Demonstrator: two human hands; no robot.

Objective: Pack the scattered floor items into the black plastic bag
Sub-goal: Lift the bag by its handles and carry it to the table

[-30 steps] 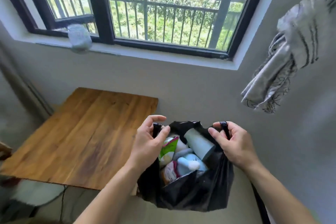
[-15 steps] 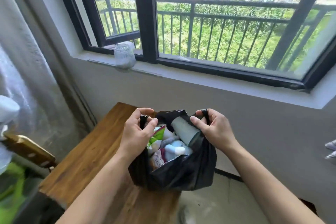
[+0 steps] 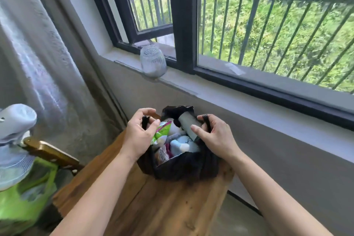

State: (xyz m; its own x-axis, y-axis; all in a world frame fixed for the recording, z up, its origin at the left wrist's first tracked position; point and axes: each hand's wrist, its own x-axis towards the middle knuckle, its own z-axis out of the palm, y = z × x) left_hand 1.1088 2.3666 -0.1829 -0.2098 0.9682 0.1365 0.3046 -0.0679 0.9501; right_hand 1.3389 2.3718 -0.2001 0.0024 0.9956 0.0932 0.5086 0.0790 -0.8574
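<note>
A: Where's the black plastic bag (image 3: 183,167)?
B: On the wooden table (image 3: 168,209), at its far end by the wall. The bottom looks seated on the tabletop. Sides slumped, mouth open upward.
A: Hands?
B: Both at the bag's mouth, over the table's far end. Left hand (image 3: 139,136) has its fingers curled round the left handle loop, thumb and forefinger pinching it. Right hand (image 3: 216,140) is on the opposite handle with fingers hooked round the loop. Its thumb lies straight across the grey tube (image 3: 188,123); can't tell if it presses on it.
A: Contents?
B: Full. The grey tube leans at the back with its top end above the rim. Green packet (image 3: 162,130) stands just beside the left hand. White-and-blue bottle (image 3: 182,144) lies in the middle. There's a pink-labelled item under it, too blurred to read.
A: Around the table?
B: Glass jar (image 3: 152,61) on the window sill (image 3: 249,99), beyond the table's far end, to the left. White fan (image 3: 13,140) and green bag (image 3: 23,197) off the table's left edge, with the curtain (image 3: 38,63) behind them.
</note>
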